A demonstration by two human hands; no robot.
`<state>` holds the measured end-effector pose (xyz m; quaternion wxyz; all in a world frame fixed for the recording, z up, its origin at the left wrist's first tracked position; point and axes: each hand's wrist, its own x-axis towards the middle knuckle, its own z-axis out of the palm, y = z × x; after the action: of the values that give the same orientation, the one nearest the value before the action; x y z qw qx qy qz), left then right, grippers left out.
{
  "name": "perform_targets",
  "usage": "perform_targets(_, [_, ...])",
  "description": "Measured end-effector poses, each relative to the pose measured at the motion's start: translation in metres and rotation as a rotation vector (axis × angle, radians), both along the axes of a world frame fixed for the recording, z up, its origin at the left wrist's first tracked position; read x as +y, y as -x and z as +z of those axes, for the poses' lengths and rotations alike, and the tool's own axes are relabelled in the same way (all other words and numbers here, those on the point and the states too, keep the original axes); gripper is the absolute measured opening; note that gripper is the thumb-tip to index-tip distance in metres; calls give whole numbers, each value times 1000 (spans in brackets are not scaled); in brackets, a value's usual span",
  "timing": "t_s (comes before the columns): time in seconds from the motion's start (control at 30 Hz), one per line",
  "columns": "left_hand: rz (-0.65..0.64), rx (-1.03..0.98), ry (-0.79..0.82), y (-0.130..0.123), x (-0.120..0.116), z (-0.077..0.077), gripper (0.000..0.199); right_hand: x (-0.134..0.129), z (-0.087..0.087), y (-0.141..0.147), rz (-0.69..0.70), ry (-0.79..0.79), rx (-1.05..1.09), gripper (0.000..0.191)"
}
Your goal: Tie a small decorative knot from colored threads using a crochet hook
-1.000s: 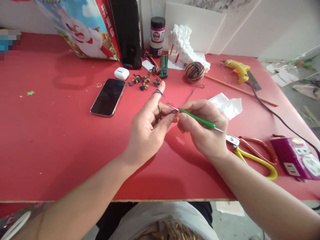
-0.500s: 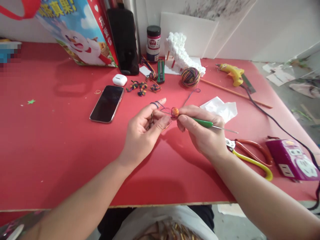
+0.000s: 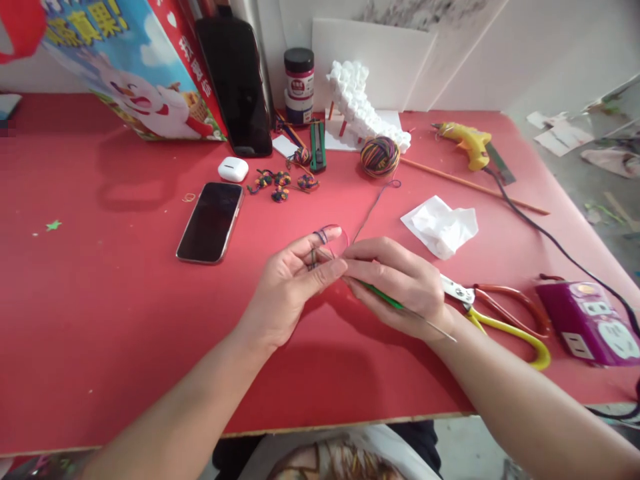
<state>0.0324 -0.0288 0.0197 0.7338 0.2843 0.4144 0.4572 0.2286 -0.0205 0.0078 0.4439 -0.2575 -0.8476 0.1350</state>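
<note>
Thin multicoloured yarn (image 3: 338, 229) loops round the index finger of my left hand (image 3: 295, 280), whose thumb and fingers are closed on it. My right hand (image 3: 400, 287) meets the left fingertips and is closed around a green-handled crochet hook (image 3: 383, 295). The hook's thin metal end sticks out behind my right palm, toward the wrist. Whatever small piece of crochet lies between the fingertips is hidden by my fingers. A strand runs from there up to a variegated yarn ball (image 3: 380, 157). Several small crocheted pieces (image 3: 281, 193) lie beyond my left hand.
A phone (image 3: 211, 223) and white earbud case (image 3: 233, 169) lie left. Pliers (image 3: 505, 327), a purple power socket (image 3: 590, 327) and crumpled tissue (image 3: 443, 227) are right. Behind stand a jar (image 3: 299, 87), an upright phone (image 3: 237, 87), a green cutter (image 3: 318, 147) and a glue gun (image 3: 467, 143).
Both hands have come slightly nearer to me. My right hand has turned over, so the hook slants down more, and the small orange piece at the fingertips is now hidden.
</note>
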Motion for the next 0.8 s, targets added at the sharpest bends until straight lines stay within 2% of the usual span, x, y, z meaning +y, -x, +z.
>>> perform_targets(0.13, [42,-30,10,1,3,-3,48,1,0,1,-34,95,72,29])
perform_targets(0.27, [51,-56,-4,2,6,-7,47,2,-2,5,-9,174,152,26])
perform_targets(0.37, [30,-99,-25,4,9,-10,47,3,-5,5,-18,171,137,25])
perform_targets(0.5, [-7,-70,-17,7,13,-12,46,4,-7,3,-3,83,40,26])
perform_targets(0.6, [-98,-62,37,9,15,-13,42,3,-9,2,6,36,-17,25])
perform_targets(0.8, [-98,-35,-32,14,19,-17,45,2,-13,8,-45,86,72,24])
